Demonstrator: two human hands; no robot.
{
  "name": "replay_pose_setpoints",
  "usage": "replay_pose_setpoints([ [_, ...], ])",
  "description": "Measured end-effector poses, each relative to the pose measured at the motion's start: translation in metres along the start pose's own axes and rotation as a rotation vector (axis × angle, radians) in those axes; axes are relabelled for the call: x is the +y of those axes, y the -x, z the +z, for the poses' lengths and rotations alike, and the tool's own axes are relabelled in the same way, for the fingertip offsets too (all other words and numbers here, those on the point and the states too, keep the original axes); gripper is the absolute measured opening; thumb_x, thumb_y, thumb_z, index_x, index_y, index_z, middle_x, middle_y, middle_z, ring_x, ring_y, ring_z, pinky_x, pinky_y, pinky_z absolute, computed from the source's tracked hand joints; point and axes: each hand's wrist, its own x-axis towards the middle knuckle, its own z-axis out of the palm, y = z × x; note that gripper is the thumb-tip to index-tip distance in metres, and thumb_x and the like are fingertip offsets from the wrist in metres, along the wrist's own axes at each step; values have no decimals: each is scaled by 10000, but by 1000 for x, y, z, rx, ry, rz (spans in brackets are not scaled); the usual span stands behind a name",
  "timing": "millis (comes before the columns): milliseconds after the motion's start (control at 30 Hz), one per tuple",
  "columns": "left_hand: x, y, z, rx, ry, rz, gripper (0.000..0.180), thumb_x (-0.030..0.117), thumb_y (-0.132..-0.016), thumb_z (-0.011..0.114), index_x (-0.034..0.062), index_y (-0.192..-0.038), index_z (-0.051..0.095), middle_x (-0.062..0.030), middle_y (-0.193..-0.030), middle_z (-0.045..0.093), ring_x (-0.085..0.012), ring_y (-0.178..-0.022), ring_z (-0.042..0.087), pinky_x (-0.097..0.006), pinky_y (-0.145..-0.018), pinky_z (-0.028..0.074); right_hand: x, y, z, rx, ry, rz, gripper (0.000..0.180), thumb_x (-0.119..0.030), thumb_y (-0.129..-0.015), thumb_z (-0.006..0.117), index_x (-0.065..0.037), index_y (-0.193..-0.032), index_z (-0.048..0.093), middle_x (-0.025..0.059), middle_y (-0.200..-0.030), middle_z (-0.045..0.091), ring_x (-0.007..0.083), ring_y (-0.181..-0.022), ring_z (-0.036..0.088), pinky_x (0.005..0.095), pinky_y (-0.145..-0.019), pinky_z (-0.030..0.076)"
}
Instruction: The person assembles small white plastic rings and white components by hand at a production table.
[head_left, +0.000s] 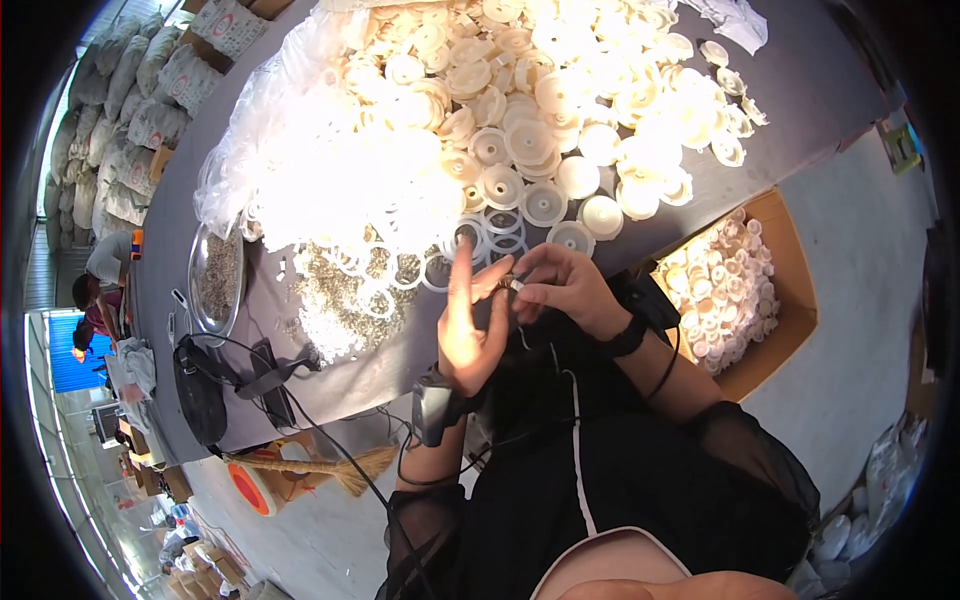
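Note:
In front of my body, at the table's near edge, my two hands meet over a small white-and-brown part point(513, 284). My right hand point(572, 287) pinches its white end between thumb and fingertips. The thumb and a finger of my left hand point(470, 340) close on the brownish end, while the index finger points straight up. What kind of part it is, I cannot make out. Just beyond my fingers lie translucent rings point(508, 222) and round white plastic discs point(543, 203). Left of my left hand spreads a heap of tiny metallic and white pieces point(350, 300).
A large pile of cream discs point(520, 100) covers the grey table's point(720, 190) far part, partly glaring. To the left are a metal tray point(215, 280) of small pieces and black cabled devices point(200, 390). A cardboard box point(785, 335) of white parts stands right. Another person point(105, 280) bends far left.

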Motion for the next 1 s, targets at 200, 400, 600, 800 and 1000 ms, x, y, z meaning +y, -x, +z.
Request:
replay_pose_setpoints([
  [200,-20,-1,-5,44,557,-110,635,-102,-821,516,8,-1359,198,-161,-1018,609,-168,-911,604,-275,-807,477,3,0,0,-120,-2,-26,222,-59,-809,628,-16,-988,504,119,-767,642,171,-648,633,264,-597,529],
  [400,-8,2,2,144,462,-89,663,-111,-814,516,8,-1365,167,-153,-1029,599,-166,-914,600,-270,-822,462,5,0,4,-117,5,-33,218,-1,-799,614,-11,-982,495,126,-759,641,177,-637,631,260,-587,517],
  [600,-17,8,-3,144,541,-64,556,-119,-793,544,-1,-1294,332,-126,-951,630,-141,-860,599,-258,-792,474,7,-2,2,-185,2,-35,193,8,-802,610,-3,-968,510,130,-777,640,172,-682,635,258,-624,525],
  [800,-24,6,-4,111,720,-201,417,-111,-802,540,10,-1191,452,-116,-950,637,-136,-848,601,-249,-771,472,13,0,3,-101,68,-155,135,28,-793,613,14,-914,554,109,-838,627,172,-739,638,273,-664,538],
  [1000,-21,6,-1,145,613,-134,377,-115,-795,550,6,-1147,488,-106,-950,641,-127,-848,597,-240,-769,464,8,-1,2,-116,18,-107,166,55,-783,610,14,-930,545,109,-828,628,175,-755,640,269,-661,540],
])
